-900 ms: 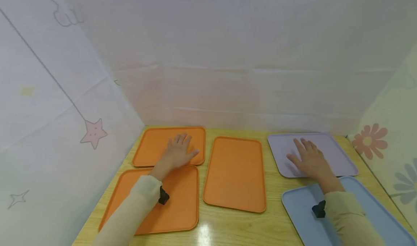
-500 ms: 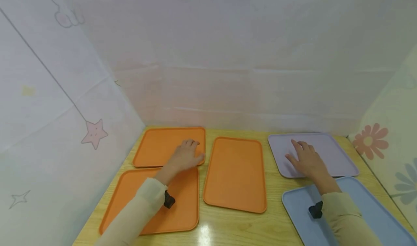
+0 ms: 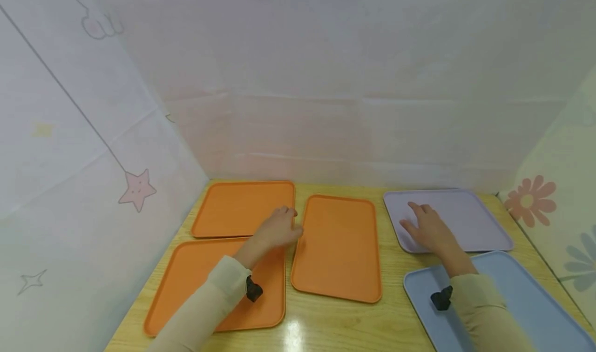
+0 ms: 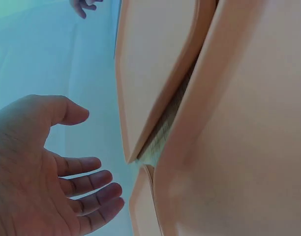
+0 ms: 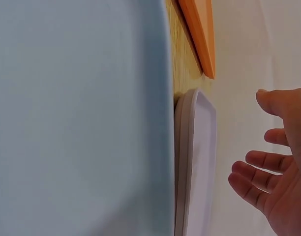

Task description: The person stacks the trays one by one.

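Note:
My left hand (image 3: pixel 277 229) hovers between the far-left orange tray (image 3: pixel 237 207) and the middle orange tray (image 3: pixel 342 253), holding nothing. In the left wrist view its fingers (image 4: pixel 89 184) are loosely bent and the thumb stands apart. Over the left part of the lilac tray (image 3: pixel 475 222) hangs my right hand (image 3: pixel 430 230), also holding nothing; the right wrist view shows its fingers (image 5: pixel 258 172) spread and apart from the trays. Layered edges under the lilac tray (image 5: pixel 202 162) show in that view. A near-left orange tray (image 3: pixel 200 279) lies below my left forearm.
A blue tray (image 3: pixel 521 295) lies at the near right, partly under my right sleeve. The wooden table (image 3: pixel 335 326) carries all the trays. A pale cloth wall (image 3: pixel 354 108) rises behind, with printed side walls at left and right. Each wrist wears a black camera (image 3: pixel 254 289).
My left hand has moved right, from over the far-left orange tray towards the middle one, its fingers bending more. My right hand has shifted slightly left. The trays lie as before.

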Tool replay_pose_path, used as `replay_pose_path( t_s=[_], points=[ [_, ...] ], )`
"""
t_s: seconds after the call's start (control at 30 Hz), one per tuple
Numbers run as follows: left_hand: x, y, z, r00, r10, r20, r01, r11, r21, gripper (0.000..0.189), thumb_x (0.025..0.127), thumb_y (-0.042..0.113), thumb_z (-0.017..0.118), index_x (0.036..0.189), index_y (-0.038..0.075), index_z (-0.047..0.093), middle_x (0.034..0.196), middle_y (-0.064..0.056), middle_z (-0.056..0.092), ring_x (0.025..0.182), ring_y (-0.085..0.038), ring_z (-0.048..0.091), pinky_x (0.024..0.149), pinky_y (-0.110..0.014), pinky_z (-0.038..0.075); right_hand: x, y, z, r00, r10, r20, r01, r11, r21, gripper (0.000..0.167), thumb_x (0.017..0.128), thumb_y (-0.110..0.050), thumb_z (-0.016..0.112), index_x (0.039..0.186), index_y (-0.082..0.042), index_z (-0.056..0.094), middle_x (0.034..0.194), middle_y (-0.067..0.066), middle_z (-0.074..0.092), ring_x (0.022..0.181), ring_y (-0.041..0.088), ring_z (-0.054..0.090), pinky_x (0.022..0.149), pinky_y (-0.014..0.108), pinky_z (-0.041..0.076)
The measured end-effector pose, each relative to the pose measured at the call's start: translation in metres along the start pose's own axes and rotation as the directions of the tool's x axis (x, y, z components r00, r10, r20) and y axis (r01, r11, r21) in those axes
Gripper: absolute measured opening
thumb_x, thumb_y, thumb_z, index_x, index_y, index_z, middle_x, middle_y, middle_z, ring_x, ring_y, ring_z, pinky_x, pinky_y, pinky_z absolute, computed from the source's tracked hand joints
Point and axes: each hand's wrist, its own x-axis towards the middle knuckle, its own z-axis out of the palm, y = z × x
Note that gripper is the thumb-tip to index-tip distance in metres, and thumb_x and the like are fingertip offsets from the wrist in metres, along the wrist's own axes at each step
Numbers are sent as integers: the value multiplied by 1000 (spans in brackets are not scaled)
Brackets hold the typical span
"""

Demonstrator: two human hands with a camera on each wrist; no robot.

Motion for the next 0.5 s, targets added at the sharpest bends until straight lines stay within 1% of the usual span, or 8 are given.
replay_pose_path(
  t_s=[0.13, 0.27, 0.37, 0.5],
  points=[
    [-1, 3, 3, 1000, -15, 27, 16, 1000, -19, 60, 98, 38, 58, 144, 0, 49, 142, -20, 50, 132, -40, 47, 103, -53, 47, 3, -4, 6, 1000, -18, 0, 18, 999, 34, 65, 100, -32, 61, 146, 9, 41, 135, 39, 45, 123, 54, 46, 105, 68, 38],
    [-3, 5, 6, 999, -13, 44, 14, 1000, -18, 58, 97, 34, 64, 141, -1, 52, 137, -22, 53, 123, -38, 55, 99, -51, 51, 7, -8, 11, 1000, -4, 12, 3, 998, 57, 64, 100, -33, 61, 145, 8, 42, 135, 37, 46, 121, 52, 49, 103, 67, 40],
    [-4, 6, 8, 998, -7, 58, 8, 1000, -17, 57, 96, 33, 67, 138, -1, 53, 134, -21, 55, 119, -37, 57, 96, -49, 52, 9, -11, 13, 1000, 8, 24, -10, 997, 76, 64, 100, -34, 62, 145, 7, 43, 134, 35, 48, 116, 48, 54, 98, 64, 45],
    [-6, 7, 9, 998, -6, 69, 7, 1000, -23, 56, 95, 33, 69, 138, -1, 54, 133, -20, 57, 118, -36, 58, 95, -48, 52, 12, -15, 15, 1000, -5, 26, 2, 994, 105, 64, 99, -34, 64, 143, 9, 45, 126, 33, 53, 106, 44, 61, 90, 59, 51]
  ],
)
